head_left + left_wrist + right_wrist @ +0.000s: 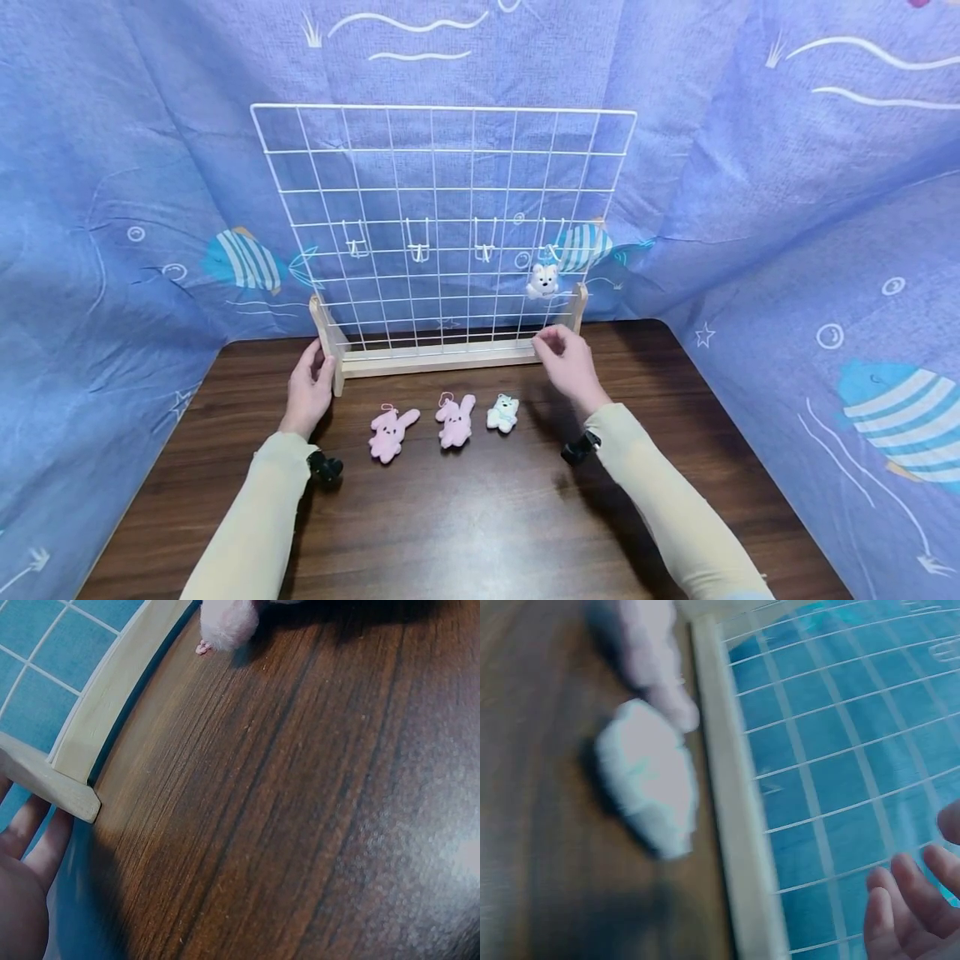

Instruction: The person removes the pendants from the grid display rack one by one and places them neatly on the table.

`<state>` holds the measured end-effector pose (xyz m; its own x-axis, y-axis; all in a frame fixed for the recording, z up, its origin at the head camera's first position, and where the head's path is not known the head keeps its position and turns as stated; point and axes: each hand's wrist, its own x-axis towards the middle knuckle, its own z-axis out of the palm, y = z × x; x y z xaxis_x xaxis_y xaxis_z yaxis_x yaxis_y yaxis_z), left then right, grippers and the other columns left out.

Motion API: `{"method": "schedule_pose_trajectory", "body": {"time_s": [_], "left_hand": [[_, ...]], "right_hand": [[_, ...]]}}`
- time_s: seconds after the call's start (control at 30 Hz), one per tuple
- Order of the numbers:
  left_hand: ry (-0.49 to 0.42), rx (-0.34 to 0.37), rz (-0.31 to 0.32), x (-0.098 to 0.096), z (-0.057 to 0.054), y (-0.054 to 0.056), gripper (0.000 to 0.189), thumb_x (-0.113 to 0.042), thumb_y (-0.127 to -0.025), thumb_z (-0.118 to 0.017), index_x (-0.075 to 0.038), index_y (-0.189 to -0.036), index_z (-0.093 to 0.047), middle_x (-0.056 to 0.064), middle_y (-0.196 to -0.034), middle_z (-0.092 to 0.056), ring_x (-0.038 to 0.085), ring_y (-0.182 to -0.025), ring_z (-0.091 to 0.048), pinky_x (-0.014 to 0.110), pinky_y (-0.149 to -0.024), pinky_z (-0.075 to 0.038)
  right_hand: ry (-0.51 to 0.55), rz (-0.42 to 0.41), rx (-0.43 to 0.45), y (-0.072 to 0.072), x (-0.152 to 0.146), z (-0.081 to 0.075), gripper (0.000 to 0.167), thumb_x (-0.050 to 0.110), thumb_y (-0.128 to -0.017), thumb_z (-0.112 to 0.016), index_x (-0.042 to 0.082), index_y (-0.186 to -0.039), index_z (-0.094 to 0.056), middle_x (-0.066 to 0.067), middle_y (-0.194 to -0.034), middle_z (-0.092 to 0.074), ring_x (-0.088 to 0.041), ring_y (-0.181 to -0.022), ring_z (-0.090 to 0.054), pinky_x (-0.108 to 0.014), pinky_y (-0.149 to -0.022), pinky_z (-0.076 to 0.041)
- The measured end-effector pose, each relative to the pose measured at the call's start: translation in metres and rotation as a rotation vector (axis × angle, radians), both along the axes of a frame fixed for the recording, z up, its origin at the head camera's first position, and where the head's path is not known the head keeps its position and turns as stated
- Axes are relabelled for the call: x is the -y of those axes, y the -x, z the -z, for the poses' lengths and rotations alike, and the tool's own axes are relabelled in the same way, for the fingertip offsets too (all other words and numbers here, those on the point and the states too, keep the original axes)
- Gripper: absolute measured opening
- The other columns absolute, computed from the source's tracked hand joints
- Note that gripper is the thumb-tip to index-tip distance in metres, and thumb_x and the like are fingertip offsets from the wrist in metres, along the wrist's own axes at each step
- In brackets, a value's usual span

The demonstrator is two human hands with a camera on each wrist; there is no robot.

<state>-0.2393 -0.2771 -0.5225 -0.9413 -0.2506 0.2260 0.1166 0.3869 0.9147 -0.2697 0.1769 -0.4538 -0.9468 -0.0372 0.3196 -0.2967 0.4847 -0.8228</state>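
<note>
A white wire grid rack (450,190) stands upright between wooden end supports. My left hand (309,390) holds the left wooden support (327,337), its fingers behind the wood in the left wrist view. Low in front of the grid's right side is my right hand (570,367), with loosely bent fingers and nothing in them. Just above it a white bear plush charm (543,282) hangs from the rightmost hook (549,250). On the table lie two pink rabbit plush charms (387,435) and a second white bear charm (502,413), blurred in the right wrist view.
Three more white hooks (418,252) hang in a row across the grid, with no charms on them. The rack's wooden base bar (442,358) runs along the back of the dark wooden table (450,525). Blue fish-print cloth (750,208) surrounds the table at the back and sides.
</note>
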Motion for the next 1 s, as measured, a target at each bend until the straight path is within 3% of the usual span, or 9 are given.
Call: {"method": "schedule_pose_trajectory", "body": {"time_s": [0.2,0.5,0.73,1.0], "left_hand": [[0.001,-0.007,0.005,0.001,0.002,0.000,0.052,-0.018,-0.113,-0.047,-0.007,-0.163,-0.037,0.028,-0.150,-0.054,0.037,-0.128,-0.057,0.004,-0.086,-0.041],[0.022,-0.009,0.002,0.002,0.003,0.002,0.052,-0.018,-0.113,-0.046,-0.006,-0.162,-0.037,0.028,-0.149,-0.054,0.037,-0.128,-0.057,0.004,-0.086,-0.040],[0.025,0.010,-0.006,0.000,0.001,0.000,0.052,-0.019,-0.113,-0.046,-0.006,-0.163,-0.037,0.028,-0.148,-0.055,0.038,-0.128,-0.057,0.003,-0.085,-0.039],[0.022,-0.006,-0.017,-0.002,0.001,0.001,0.051,-0.016,-0.113,-0.047,-0.005,-0.162,-0.039,0.028,-0.145,-0.057,0.036,-0.124,-0.059,0.003,-0.084,-0.041]], "right_hand": [[0.086,0.070,-0.081,0.006,-0.003,-0.029,0.028,0.021,-0.102,-0.070,0.001,-0.120,-0.070,-0.015,-0.114,-0.074,-0.027,-0.103,-0.070,-0.040,-0.093,-0.056],[0.161,0.131,-0.148,0.018,-0.001,-0.053,0.042,0.027,-0.100,-0.073,0.005,-0.135,-0.066,-0.014,-0.135,-0.069,-0.031,-0.118,-0.068,-0.049,-0.098,-0.055],[0.157,0.181,-0.159,0.027,0.005,-0.063,0.045,0.033,-0.099,-0.073,0.008,-0.136,-0.067,-0.010,-0.134,-0.070,-0.029,-0.118,-0.068,-0.047,-0.096,-0.054],[0.145,0.242,-0.207,0.031,0.012,-0.069,0.040,0.031,-0.099,-0.074,0.008,-0.131,-0.071,-0.006,-0.126,-0.074,-0.021,-0.105,-0.071,-0.033,-0.085,-0.056]]}}
